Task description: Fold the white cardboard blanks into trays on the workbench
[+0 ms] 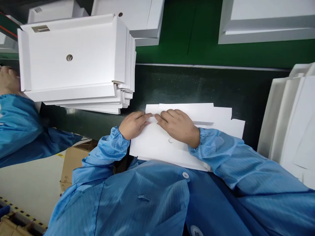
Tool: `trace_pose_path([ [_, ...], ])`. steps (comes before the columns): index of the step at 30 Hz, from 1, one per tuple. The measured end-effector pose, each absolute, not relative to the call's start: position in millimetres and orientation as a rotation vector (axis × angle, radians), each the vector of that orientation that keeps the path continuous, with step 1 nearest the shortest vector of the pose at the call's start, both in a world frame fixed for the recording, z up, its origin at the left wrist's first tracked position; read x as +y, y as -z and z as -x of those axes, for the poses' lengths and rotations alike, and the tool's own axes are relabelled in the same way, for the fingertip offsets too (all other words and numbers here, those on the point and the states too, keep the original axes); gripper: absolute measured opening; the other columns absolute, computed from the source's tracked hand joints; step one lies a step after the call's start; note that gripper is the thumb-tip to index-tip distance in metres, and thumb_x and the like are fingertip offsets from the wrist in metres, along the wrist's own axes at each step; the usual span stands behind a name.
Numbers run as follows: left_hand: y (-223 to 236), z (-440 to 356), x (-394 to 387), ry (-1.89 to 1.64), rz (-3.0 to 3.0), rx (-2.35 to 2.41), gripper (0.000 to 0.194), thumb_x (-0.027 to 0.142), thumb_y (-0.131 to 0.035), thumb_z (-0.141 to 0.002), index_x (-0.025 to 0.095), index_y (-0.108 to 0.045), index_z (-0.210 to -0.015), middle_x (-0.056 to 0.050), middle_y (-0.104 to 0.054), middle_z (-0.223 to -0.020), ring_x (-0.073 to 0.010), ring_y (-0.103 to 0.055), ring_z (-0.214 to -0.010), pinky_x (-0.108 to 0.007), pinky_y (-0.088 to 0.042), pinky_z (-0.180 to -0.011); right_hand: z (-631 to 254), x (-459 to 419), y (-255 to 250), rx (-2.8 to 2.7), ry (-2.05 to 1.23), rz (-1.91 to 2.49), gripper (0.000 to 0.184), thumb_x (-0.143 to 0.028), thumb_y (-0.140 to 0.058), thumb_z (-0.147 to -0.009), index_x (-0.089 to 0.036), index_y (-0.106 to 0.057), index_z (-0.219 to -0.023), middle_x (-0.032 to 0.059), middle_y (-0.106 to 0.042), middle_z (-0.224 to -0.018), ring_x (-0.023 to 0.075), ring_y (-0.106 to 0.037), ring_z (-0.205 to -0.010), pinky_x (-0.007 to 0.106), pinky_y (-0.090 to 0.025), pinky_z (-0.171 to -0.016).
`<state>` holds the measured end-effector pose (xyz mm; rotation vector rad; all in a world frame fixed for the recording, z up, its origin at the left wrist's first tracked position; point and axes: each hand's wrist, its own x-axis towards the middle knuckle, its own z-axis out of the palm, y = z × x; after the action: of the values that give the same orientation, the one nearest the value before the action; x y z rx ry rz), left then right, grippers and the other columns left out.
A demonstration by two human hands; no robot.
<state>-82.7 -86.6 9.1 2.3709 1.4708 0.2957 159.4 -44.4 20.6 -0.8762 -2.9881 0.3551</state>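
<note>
A flat white cardboard box blank (216, 121) with a small round hole lies on the dark work surface (197, 85) close to my body. My left hand (134, 124) and my right hand (178, 126) rest on it side by side, fingertips meeting at a fold near its far edge. Both hands have fingers curled and pressed down on the cardboard flap. I wear a blue smock with elastic cuffs.
A stack of folded white box trays (73, 62) stands at the far left. More white cardboard stands on edge at the right (287, 124) and lies on the green surface behind (265, 23). Another person's blue sleeve (22, 127) and hand (8, 80) are at the left. A brown carton (71, 164) sits below.
</note>
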Motion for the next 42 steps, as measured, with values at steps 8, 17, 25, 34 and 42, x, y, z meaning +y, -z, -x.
trace_pose_path([
  [8, -1.7, 86.2, -83.0, -0.221, -2.500, 1.457, 0.036, 0.035, -0.051, -0.100, 0.021, -0.062, -0.131, -0.014, -0.066, -0.119, -0.0259, -0.061, -0.107, -0.045, -0.048, -0.094, -153.2, -38.1, -12.3, -3.021, -0.251, 0.828, 0.047, -0.023, -0.029, -0.104, -0.004, -0.056, -0.136, 0.0173, -0.065, -0.106, 0.0298, -0.049, -0.099, 0.041, -0.031, -0.083],
  [17, 4.2, 90.3, -77.9, -0.255, -2.649, 1.396, 0.042, 0.047, -0.049, -0.100, 0.017, -0.064, -0.125, -0.013, -0.069, -0.106, -0.0241, -0.064, -0.097, -0.040, -0.049, -0.087, -140.2, -39.0, -9.8, -2.942, -0.280, 0.903, 0.043, -0.041, -0.041, -0.104, -0.008, -0.063, -0.121, 0.0158, -0.064, -0.106, 0.0281, -0.052, -0.097, 0.038, -0.032, -0.082],
  [25, 6.9, 92.9, -77.2, -0.465, -2.605, 1.335, 0.040, 0.047, -0.057, -0.096, 0.018, -0.065, -0.122, -0.011, -0.070, -0.102, -0.0218, -0.066, -0.092, -0.037, -0.051, -0.082, -136.9, -40.8, -4.2, -2.877, -0.259, 0.874, 0.034, -0.036, -0.045, -0.104, -0.011, -0.066, -0.113, 0.0115, -0.066, -0.097, 0.0242, -0.053, -0.087, 0.036, -0.032, -0.077],
  [34, -15.4, 82.2, -90.0, -0.341, -2.539, 1.329, 0.024, 0.031, -0.053, -0.098, 0.019, -0.073, -0.093, -0.007, -0.069, -0.093, -0.0189, -0.063, -0.085, -0.035, -0.046, -0.078, -141.3, -65.6, -13.4, -2.861, -0.391, 0.916, 0.024, -0.018, -0.045, -0.100, -0.017, -0.069, -0.100, 0.0084, -0.064, -0.093, 0.0222, -0.050, -0.087, 0.035, -0.032, -0.080],
  [42, -9.1, 70.9, -119.1, -0.178, -2.654, 1.513, 0.022, 0.025, -0.051, -0.100, 0.018, -0.072, -0.101, -0.008, -0.068, -0.093, -0.0204, -0.062, -0.085, -0.036, -0.043, -0.076, -134.2, -78.0, -27.1, -2.986, -0.455, 1.045, 0.025, -0.012, -0.042, -0.097, -0.013, -0.067, -0.101, 0.0134, -0.063, -0.097, 0.0264, -0.052, -0.092, 0.037, -0.035, -0.080],
])
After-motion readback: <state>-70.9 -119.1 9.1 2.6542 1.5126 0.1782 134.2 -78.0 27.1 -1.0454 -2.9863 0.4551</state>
